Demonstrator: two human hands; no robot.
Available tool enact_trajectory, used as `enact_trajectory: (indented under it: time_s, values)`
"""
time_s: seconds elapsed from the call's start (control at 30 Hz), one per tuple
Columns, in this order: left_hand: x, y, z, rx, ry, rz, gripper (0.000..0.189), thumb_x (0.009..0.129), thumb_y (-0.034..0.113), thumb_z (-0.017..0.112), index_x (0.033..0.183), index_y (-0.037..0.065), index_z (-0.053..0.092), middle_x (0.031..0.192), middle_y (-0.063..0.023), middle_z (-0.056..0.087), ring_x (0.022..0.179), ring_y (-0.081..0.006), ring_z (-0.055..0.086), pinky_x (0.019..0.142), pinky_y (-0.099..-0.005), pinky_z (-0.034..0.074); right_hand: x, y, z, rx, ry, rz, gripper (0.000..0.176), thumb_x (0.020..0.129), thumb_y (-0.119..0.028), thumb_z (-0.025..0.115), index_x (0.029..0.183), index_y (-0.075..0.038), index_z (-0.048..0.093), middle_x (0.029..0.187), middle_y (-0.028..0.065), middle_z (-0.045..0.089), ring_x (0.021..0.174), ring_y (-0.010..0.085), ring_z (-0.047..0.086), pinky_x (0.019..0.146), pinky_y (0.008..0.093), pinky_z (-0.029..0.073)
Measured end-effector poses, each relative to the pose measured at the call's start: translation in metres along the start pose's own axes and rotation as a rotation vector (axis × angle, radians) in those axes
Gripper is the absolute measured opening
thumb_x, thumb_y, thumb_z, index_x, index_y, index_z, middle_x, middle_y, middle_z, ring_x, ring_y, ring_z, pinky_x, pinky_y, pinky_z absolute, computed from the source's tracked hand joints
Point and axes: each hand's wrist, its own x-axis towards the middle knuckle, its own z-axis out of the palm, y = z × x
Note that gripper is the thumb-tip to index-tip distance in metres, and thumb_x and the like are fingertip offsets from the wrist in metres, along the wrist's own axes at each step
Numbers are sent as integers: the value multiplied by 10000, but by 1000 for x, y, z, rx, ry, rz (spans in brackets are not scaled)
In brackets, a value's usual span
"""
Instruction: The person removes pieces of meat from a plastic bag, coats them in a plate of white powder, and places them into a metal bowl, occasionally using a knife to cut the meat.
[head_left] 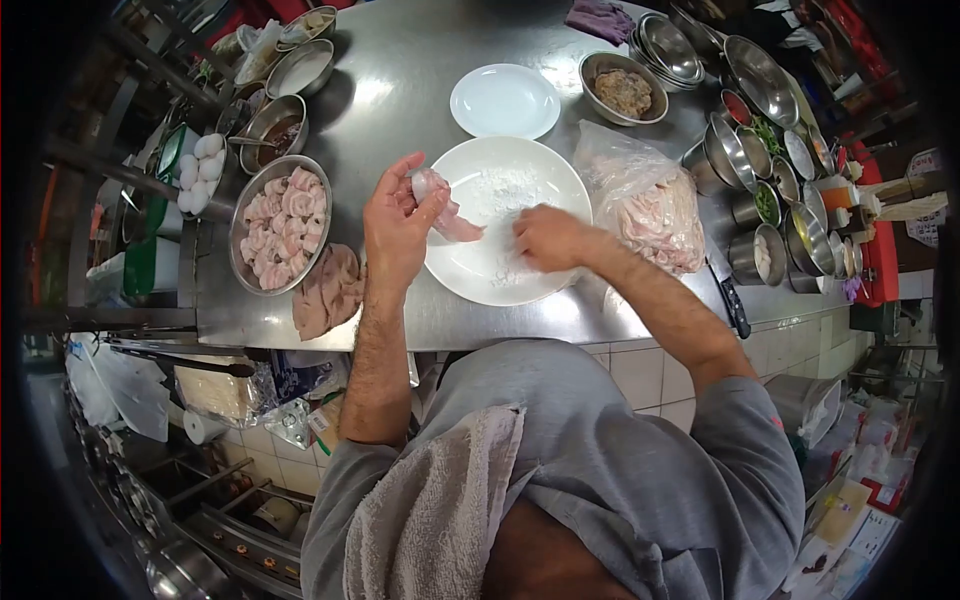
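Observation:
My left hand (pixel 402 215) holds a pale pink strip of raw meat (pixel 455 222), whose loose end hangs over the left side of a large white plate (pixel 510 285). White powder (pixel 505 190) is scattered on that plate. Over its right side is my right hand (pixel 550 238), slightly blurred, with the fingers curled down to the powder; whatever they may hold is hidden. To the left stands a metal bowl (pixel 238 250) full of rolled pink meat pieces (pixel 285 228). A clear plastic bag (pixel 612 150) with more thin meat (pixel 660 225) lies right of the plate.
An empty white plate (pixel 505 100) sits behind the large one. A bowl of minced food (pixel 622 92) is at the back right. A black-handled knife (pixel 737 305) and metal containers (pixel 755 255) stand right; a brown cloth (pixel 330 290) and eggs (pixel 202 172) are left.

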Motion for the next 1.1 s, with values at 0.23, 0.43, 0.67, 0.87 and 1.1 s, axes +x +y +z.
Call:
enact_trajectory:
  time_s: [0.23, 0.43, 0.67, 0.87, 1.1]
  values:
    - [-1, -4, 5, 37, -91, 4, 458, 822, -12, 578, 1237, -53, 390, 933, -115, 601, 777, -143, 610, 691, -257, 507, 54, 25, 8, -91, 406, 178, 189, 741, -146, 555, 907, -134, 646, 1044, 60, 544, 996, 236, 494, 858, 379, 411]
    - [-5, -13, -1, -13, -110, -1, 500, 812, -28, 566, 1269, -29, 366, 930, -114, 591, 767, -149, 611, 689, -264, 510, 10, 37, -12, -315, -16, 360, 220, 770, -186, 567, 976, -151, 635, 1017, 63, 573, 979, 246, 521, 844, 385, 418]
    - [-1, -26, 11, 0, -249, -49, 692, 750, -63, 590, 1354, 36, 267, 1002, -140, 546, 820, -161, 603, 684, -277, 517, 26, -16, -35, 1810, 452, 352, 378, 845, -274, 604, 1127, -40, 511, 885, 58, 582, 813, 124, 556, 733, 288, 453]
    - [-1, -49, 12, 104, -263, -126, 831, 713, -89, 615, 1388, 77, 158, 1052, -170, 511, 845, -181, 602, 690, -285, 517, 39, -15, -30, 1792, 671, 442, 375, 768, -22, 632, 1109, -46, 479, 876, 45, 563, 794, 134, 557, 696, 273, 452]
    - [-14, -96, 9, 67, -205, -266, 810, 729, -67, 614, 1374, 54, 139, 830, -104, 578, 771, -156, 601, 670, -269, 487, 56, 15, -19, 1471, 798, 448, 283, 733, 54, 587, 990, -31, 505, 812, 49, 568, 771, 121, 551, 652, 276, 461]
